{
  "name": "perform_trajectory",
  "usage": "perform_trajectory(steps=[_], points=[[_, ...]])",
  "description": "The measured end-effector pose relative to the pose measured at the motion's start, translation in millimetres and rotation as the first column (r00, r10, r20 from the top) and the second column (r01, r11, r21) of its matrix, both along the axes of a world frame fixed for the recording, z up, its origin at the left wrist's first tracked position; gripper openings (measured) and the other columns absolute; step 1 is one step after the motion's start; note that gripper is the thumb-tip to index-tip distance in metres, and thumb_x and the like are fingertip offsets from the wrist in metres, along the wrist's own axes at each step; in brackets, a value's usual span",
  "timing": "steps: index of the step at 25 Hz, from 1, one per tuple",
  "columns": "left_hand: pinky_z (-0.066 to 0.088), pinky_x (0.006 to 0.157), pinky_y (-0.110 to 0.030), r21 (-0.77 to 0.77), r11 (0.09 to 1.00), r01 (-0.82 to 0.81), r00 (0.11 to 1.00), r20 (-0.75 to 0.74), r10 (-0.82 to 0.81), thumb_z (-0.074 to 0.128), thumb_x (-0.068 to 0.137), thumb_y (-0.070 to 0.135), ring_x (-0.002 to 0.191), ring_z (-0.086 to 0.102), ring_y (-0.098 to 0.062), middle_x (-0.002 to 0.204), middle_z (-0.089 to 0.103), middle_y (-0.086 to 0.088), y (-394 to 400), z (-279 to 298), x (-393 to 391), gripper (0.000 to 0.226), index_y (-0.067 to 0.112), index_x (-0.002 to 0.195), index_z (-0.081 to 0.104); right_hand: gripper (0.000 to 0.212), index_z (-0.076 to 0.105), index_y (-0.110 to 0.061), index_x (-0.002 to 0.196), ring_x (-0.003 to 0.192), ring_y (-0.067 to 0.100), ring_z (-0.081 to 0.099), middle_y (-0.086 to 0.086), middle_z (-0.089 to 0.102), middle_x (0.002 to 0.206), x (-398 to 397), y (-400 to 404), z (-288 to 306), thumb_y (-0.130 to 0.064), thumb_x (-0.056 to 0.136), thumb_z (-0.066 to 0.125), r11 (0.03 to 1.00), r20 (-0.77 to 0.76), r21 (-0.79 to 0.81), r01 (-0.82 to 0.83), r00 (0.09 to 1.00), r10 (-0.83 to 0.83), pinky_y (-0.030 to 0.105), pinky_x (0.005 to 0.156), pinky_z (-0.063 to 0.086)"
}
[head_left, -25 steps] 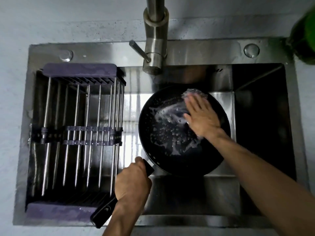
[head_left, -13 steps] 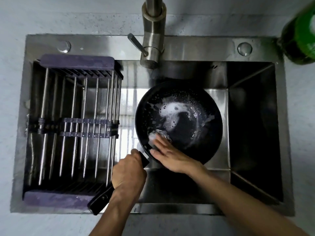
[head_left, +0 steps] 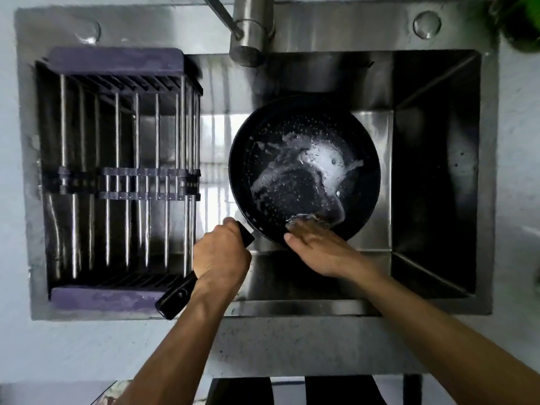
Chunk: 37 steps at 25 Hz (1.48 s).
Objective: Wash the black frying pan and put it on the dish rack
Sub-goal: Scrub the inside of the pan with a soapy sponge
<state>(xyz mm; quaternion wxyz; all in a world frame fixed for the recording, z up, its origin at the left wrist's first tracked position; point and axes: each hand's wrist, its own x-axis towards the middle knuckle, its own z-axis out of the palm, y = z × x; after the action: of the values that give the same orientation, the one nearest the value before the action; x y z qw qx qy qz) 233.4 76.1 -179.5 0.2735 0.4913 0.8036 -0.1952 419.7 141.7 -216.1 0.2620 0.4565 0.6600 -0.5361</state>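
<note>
pan [head_left: 304, 173] in sink [head_left: 432, 176], rack [head_left: 117, 176] left

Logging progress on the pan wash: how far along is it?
Done: pan is soaped, suds across its inside. In hand: left hand grips the handle, right hand presses a scrubber at the near rim. Left: rinsing, then moving it to the dish rack, which holds nothing.

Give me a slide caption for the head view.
Left hand holds the soapy black frying pan over the steel sink; right hand scrubs it.
</note>
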Motion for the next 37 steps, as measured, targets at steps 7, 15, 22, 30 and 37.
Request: perform_trajectory(steps=[7, 15, 22, 30, 37], points=[[0.038, 0.062, -0.030, 0.004, 1.000, 0.018, 1.000, -0.014, -0.018, 0.059, 0.084, 0.015, 0.086, 0.064, -0.027, 0.095, 0.064, -0.006, -1.0, 1.0, 1.4, 0.028, 0.013, 0.110, 0.051, 0.056, 0.043, -0.018, 0.148, 0.147, 0.020, 0.028, 0.001, 0.032, 0.161, 23.9, -10.7, 16.2, -0.049, 0.106, 0.023, 0.994, 0.024, 0.097, -0.046, 0.999, 0.044, 0.032, 0.118, 0.021], [0.037, 0.064, -0.030, -0.006, 1.000, 0.001, 1.000, -0.004, -0.001, 0.057, 0.085, 0.014, 0.090, 0.063, -0.027, 0.097, 0.063, -0.005, 1.1, 3.2, 4.1, 0.027, 0.014, 0.112, 0.050, 0.075, 0.050, -0.018, 0.145, 0.144, 0.022, 0.034, 0.004, 0.043, 0.155, 35.5, -15.0, 9.7, -0.061, 0.099, 0.009, 0.946, 0.192, 0.260, -0.196, 0.970, 0.148, 0.035, 0.118, 0.024], [0.040, 0.064, -0.029, 0.014, 1.000, 0.023, 1.000, 0.020, -0.023, 0.051, 0.086, 0.013, 0.091, 0.065, -0.023, 0.098, 0.064, -0.002, 0.0, -1.6, 6.0, 0.025, 0.017, 0.110, 0.046, 0.064, 0.030, -0.009, 0.154, 0.154, 0.022, -0.007, 0.008, 0.004, 0.168, -39.6, 69.0, -52.4, -0.050, 0.106, 0.021, 0.918, 0.061, 0.320, 0.235, 0.962, -0.268, 0.037, 0.124, -0.004], [0.042, 0.066, -0.030, 0.005, 1.000, -0.007, 0.997, 0.075, 0.006, 0.055, 0.084, 0.014, 0.091, 0.065, -0.024, 0.099, 0.064, -0.003, 2.1, 3.0, 5.6, 0.026, 0.016, 0.109, 0.047, 0.062, 0.010, -0.020, 0.160, 0.152, 0.017, -0.019, -0.004, -0.015, 0.167, -29.8, 69.0, -56.0, -0.049, 0.107, 0.022, 0.941, 0.018, 0.255, 0.223, 0.972, -0.235, 0.031, 0.119, -0.013], [0.039, 0.064, -0.029, 0.005, 1.000, -0.002, 0.997, 0.074, 0.001, 0.054, 0.085, 0.013, 0.091, 0.065, -0.024, 0.097, 0.064, -0.002, 2.1, 2.7, 4.2, 0.024, 0.016, 0.108, 0.046, 0.062, 0.003, -0.028, 0.160, 0.150, 0.014, -0.023, -0.009, -0.022, 0.164, -20.8, 65.6, -53.7, -0.053, 0.106, 0.019, 0.945, 0.012, 0.249, 0.213, 0.975, -0.223, 0.030, 0.115, -0.016]])
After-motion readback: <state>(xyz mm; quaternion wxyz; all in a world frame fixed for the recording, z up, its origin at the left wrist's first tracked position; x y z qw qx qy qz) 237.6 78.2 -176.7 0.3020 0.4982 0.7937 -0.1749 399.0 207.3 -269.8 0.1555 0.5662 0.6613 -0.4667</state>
